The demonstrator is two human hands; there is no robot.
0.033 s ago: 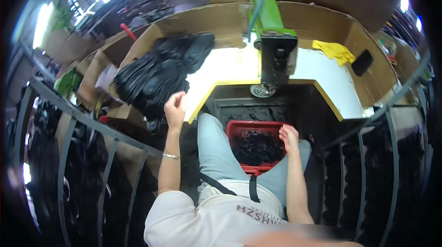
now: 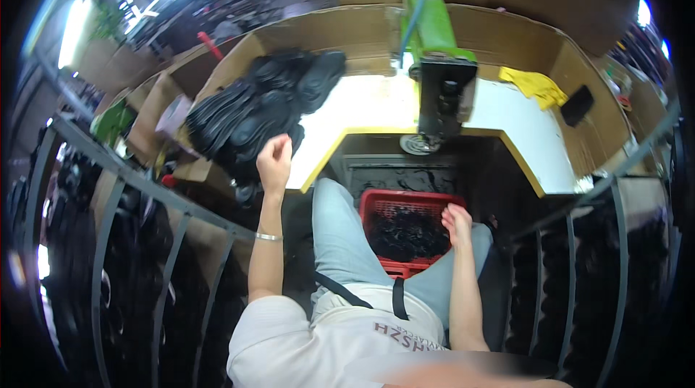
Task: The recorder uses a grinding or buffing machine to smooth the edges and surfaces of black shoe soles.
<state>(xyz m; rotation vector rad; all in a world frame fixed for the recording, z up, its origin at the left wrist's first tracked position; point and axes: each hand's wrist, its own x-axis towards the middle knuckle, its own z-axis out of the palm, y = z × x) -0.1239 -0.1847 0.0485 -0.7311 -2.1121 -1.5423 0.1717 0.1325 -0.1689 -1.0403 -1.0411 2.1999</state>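
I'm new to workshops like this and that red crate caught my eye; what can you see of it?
The red crate looks like plastic, open-topped, with small holes across its far wall. It sits low between the person's legs, below the cut-out of the white tabletop, and holds a heap of black scraps. The right hand appears over its right edge; whether they touch is unclear. The legs partly hide its near sides.

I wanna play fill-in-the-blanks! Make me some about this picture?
1. The hand nearer the basket is the person's ____ one.
2. The basket is ____.
3. The bracelet is on the person's ____ arm.
4. The cloth on the white table is ____.

Missing words: right; red; left; yellow.
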